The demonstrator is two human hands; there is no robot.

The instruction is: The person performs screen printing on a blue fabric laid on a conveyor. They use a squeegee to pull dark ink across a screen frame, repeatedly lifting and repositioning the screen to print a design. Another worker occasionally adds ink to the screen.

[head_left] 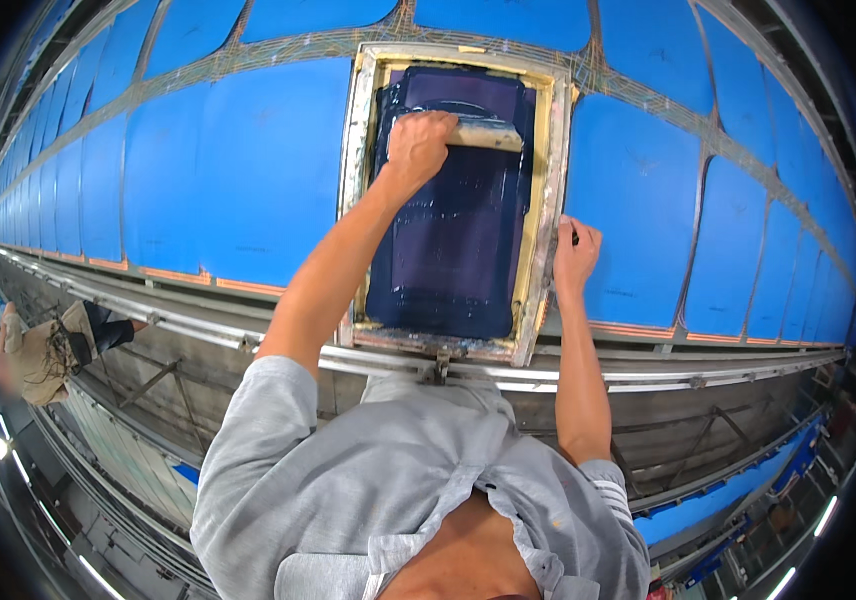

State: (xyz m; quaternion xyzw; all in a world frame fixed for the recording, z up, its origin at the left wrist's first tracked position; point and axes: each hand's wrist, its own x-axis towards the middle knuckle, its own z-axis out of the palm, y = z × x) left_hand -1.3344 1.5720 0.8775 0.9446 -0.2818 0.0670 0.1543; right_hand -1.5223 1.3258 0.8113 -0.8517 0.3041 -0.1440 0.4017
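A squeegee (488,134) with a pale, ink-stained handle lies across the upper part of a printing screen. My left hand (422,140) is closed around its left end. Wet dark blue ink covers the mesh (448,240), with a ridge of ink just beyond the squeegee. The screen frame (550,200) is metal, with yellowish tape along its inner edges. My right hand (576,256) is at the frame's right side, fingers curled against its outer edge. A small dark spot shows between those fingers; what it is I cannot make out.
Blue panels (268,170) line the long table on both sides of the screen. A metal rail (638,376) runs along the table's near edge, close to my body. Another person (53,350) stands in the aisle at the left. More blue panels (718,500) lie on another table behind me.
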